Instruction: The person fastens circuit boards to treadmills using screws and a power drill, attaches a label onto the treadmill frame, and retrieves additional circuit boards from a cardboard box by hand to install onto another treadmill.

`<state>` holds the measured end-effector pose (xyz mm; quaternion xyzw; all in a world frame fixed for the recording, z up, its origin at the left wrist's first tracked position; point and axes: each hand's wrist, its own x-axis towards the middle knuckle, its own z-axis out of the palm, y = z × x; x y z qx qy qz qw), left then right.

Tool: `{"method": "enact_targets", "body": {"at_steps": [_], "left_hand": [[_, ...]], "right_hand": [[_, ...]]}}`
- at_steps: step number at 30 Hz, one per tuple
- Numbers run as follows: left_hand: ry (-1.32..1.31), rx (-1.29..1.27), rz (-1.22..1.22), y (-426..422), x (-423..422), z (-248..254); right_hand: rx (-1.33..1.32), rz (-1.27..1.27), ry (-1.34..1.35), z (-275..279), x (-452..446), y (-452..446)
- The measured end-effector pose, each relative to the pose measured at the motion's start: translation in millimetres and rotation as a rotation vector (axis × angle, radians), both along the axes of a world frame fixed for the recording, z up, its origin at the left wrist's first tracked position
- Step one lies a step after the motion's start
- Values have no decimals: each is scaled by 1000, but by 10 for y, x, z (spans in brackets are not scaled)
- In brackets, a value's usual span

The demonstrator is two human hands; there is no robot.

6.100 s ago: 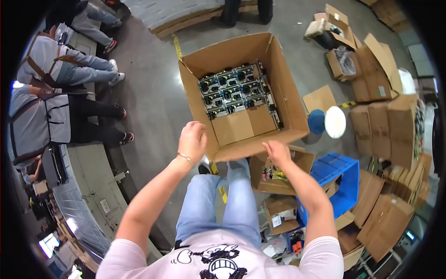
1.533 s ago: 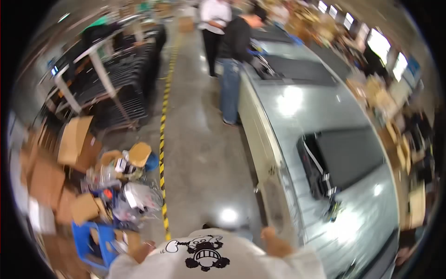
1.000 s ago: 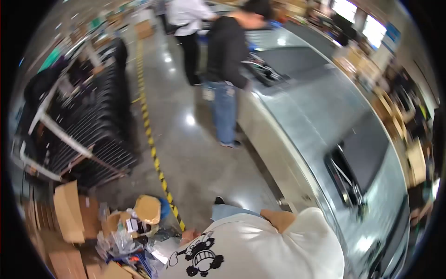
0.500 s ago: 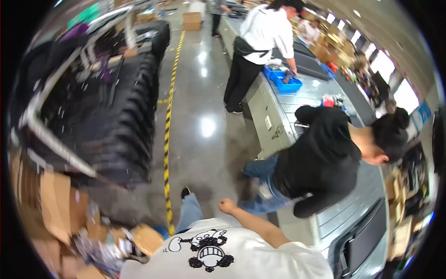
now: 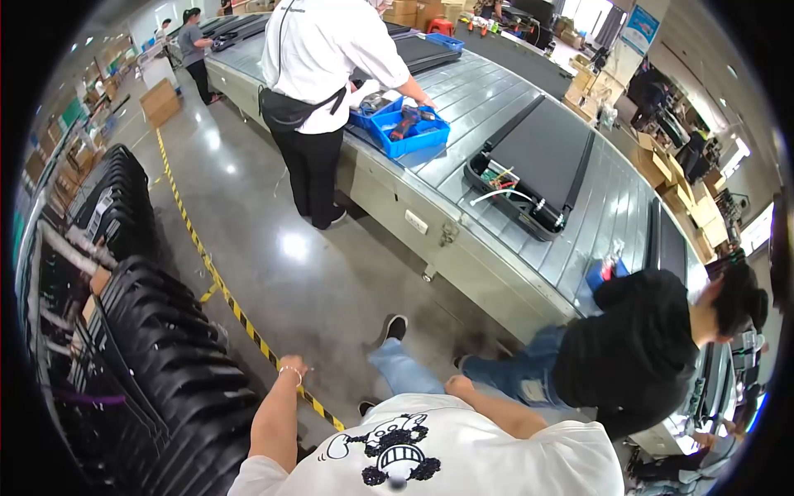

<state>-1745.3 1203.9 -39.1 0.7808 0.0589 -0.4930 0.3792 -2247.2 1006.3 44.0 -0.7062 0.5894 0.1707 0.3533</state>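
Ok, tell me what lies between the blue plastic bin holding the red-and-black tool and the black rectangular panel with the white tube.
Only bare grey metal tabletop separates the blue bin from the black panel, seen in the head view.

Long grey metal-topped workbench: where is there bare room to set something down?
The workbench is bare between the blue plastic tool bin and the flat black rectangular panel, and just right of that panel. Its far end is crowded with black panels.

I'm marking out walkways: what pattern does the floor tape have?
The floor tape has slanting black and yellow stripes; it shows best in the head view.
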Motion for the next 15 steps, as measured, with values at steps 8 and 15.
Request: {"method": "enact_targets", "body": {"at_steps": [8, 15], "left_hand": [[328, -88, 207, -1879, 143, 446], [563, -33, 454, -2649, 257, 62]], "right_hand": [[-15, -22, -117, 33, 1236, -2098], [-333, 410, -158, 801, 2685, -4526]]}}
